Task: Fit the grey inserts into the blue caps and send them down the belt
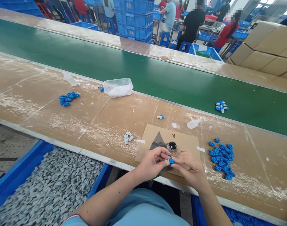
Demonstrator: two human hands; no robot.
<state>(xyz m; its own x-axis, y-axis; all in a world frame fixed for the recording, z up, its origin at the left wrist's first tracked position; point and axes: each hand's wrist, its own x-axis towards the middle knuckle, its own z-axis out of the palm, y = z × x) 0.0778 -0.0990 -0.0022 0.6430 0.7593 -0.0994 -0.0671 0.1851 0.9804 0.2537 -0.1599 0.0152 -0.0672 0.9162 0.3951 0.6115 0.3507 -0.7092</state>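
My left hand (151,164) pinches a small whitish-grey plastic part (167,160) in front of me. Against it sits a small blue plastic part (172,161), gripped between the thumb and fingers of my right hand (192,165). The two parts touch; whether they are joined I cannot tell. Just beyond my fingers stands a small round pot of dark liquid (172,146). A dark triangular sheet (158,140) lies partly under my left hand. Both rest on a cardboard sheet (189,137).
Right lies a pile of blue parts (221,158); left, several grey parts (128,137). Farther off are a blue-and-white piece (160,116), a squeeze bottle (193,123), and a clear tub (118,88). A green belt (143,73) runs behind. Grey parts fill a bin (51,185) below.
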